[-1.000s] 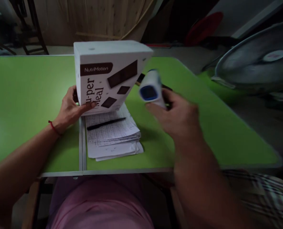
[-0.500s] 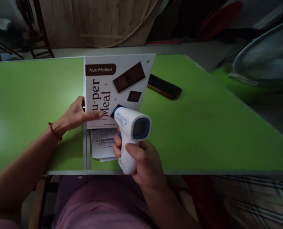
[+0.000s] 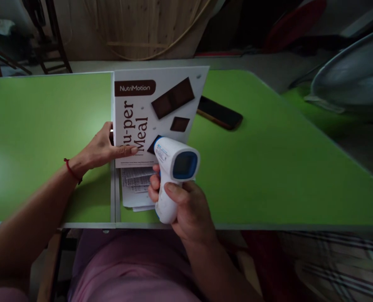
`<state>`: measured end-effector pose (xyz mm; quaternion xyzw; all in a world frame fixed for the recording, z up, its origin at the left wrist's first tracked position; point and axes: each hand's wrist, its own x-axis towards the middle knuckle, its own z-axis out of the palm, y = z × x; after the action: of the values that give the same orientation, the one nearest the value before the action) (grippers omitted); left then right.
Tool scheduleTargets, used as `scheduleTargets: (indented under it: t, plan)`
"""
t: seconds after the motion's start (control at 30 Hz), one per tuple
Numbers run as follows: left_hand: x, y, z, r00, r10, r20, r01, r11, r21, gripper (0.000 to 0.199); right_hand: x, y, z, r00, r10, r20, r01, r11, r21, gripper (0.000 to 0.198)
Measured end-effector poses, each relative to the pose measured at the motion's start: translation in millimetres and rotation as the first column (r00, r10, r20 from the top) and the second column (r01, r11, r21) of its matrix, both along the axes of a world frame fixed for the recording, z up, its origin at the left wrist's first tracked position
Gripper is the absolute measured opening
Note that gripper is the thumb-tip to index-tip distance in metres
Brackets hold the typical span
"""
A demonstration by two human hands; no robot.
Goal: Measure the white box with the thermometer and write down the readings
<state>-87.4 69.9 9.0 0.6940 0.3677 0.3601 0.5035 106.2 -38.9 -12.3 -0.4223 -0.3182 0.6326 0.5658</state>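
A white cardboard box printed "NutriMotion" with chocolate pieces stands over the green table, its front facing me. My left hand grips its left edge, thumb across the front and the other fingers hidden behind. In my right hand is a white and blue infrared thermometer, held by its handle. Its nose points at the lower part of the box, close to the front; I cannot tell whether they touch. The dark display faces me. Handwritten papers lie below the box, partly covered by it and by my right hand.
A dark phone lies on the green table right of the box. A metal seam runs across the tabletop. Beyond the table are a wooden chair and a round wooden board. Checked cloth is at the lower right.
The box and table appear slightly higher and farther right in the view. The thermometer has tilted a little, its handle end slightly higher. Both hands keep their holds.
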Motion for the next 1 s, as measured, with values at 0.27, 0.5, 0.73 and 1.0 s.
scheduleTargets:
  t: [0.27, 0.5, 0.73, 1.0]
  plan:
    - [2, -1, 4.8, 1.000, -0.020, 0.024, 0.021, 0.999, -0.048, 0.062, 1, 2, -1, 1.000, -0.007, 0.011, 0.007, 1.000, -0.017, 0.035]
    - [4, -1, 6.6, 0.998, -0.047, 0.044, 0.048, 0.998, -0.034, 0.058, 3, 0, -2, 1.000, 0.005, 0.022, -0.004, 1.000, -0.029, 0.036]
    - [4, -2, 7.5, 0.999, -0.037, 0.038, 0.039, 0.998, -0.054, 0.061, -1, 1, -2, 1.000, -0.021, 0.020, 0.022, 0.999, -0.034, 0.037]
    - [1, -3, 6.5, 0.999, 0.035, -0.038, -0.037, 0.998, -0.057, 0.065, 11, -3, -5, 0.992, 0.052, 0.114, -0.051, 0.999, -0.009, 0.036]
